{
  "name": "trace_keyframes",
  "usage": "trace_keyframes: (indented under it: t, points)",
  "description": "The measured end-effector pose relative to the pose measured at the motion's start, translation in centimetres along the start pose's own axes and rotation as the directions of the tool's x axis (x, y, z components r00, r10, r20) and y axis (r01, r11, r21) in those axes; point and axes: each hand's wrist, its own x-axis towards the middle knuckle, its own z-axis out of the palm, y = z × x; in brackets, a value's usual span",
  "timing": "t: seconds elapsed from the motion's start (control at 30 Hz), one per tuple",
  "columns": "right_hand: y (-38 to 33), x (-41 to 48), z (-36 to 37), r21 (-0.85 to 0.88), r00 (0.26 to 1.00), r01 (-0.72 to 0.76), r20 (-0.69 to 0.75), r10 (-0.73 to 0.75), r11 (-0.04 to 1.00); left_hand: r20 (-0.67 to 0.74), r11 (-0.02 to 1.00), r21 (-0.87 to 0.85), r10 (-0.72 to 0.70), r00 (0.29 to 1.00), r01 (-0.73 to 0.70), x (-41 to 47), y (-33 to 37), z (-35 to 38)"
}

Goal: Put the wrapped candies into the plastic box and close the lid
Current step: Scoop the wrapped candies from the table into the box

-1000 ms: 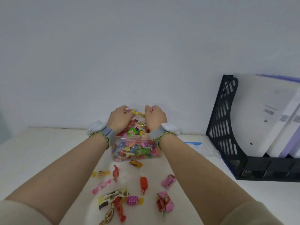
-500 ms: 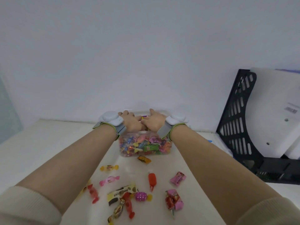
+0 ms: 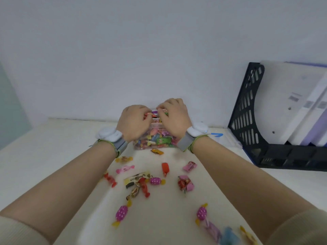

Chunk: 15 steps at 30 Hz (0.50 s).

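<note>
A clear plastic box (image 3: 155, 143) stands at the back of the white table, heaped with wrapped candies (image 3: 155, 114) above its rim. My left hand (image 3: 134, 121) and my right hand (image 3: 174, 117) rest on the heap side by side, with fingers curled down onto the top candies. The fingertips are partly hidden among the wrappers. Several loose candies lie on the table between my forearms: an orange one (image 3: 165, 167), a pink one (image 3: 189, 166), a purple dotted one (image 3: 121, 213). No lid is on the box.
A black perforated file rack (image 3: 247, 121) with white folders stands at the right. Next to it lies a clear flat piece with a blue strip (image 3: 217, 134), perhaps the lid. The wall rises right behind the box. More candies lie at the bottom right (image 3: 201, 213).
My hands came down from above the box, lay flat on the heap, and now curl over its top. The view has tilted down, which shows more loose candies near me.
</note>
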Motion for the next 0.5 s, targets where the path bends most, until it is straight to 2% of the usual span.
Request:
trace_keyframes:
  t: [0.07, 0.1, 0.17, 0.27, 0.37, 0.43, 0.5]
  points:
    - [-0.9, -2.1, -0.5, 0.064, 0.999, -0.034, -0.031, 0.036, 0.997, -0.054, 0.997, -0.077, 0.001, 0.999, -0.006, -2.2, 0.5, 0.0]
    - [-1.2, -3.2, -0.8, 0.100, 0.998, -0.070, 0.001, 0.070, 0.993, -0.053, 0.993, -0.118, -0.003, 0.999, -0.003, -3.5, 1.1, -0.1]
    - [-1.6, -5.5, -1.7, 0.143, 0.988, -0.113, 0.117, 0.096, 0.983, 0.006, 0.982, -0.189, 0.020, 1.000, -0.018, -6.2, 2.3, -0.5]
    - [-1.4, -9.2, -3.2, 0.192, 0.968, -0.097, 0.244, 0.048, 0.977, 0.101, 0.965, -0.242, 0.131, 0.986, -0.103, -10.8, 3.7, -1.4]
    - [-0.3, -12.9, -4.8, 0.177, 0.943, -0.100, 0.330, 0.036, 0.979, 0.196, 0.953, -0.188, 0.275, 0.941, -0.239, -15.5, 5.0, -1.7]
    - [0.6, -15.2, -5.5, 0.177, 0.926, -0.110, 0.377, 0.036, 0.978, 0.319, 0.938, -0.245, 0.318, 0.893, -0.247, -17.9, 6.3, -1.7]
    - [1.5, -17.1, -6.3, 0.180, 0.912, -0.135, 0.407, 0.051, 0.974, 0.374, 0.917, -0.287, 0.374, 0.849, -0.278, -19.2, 8.0, -1.5]
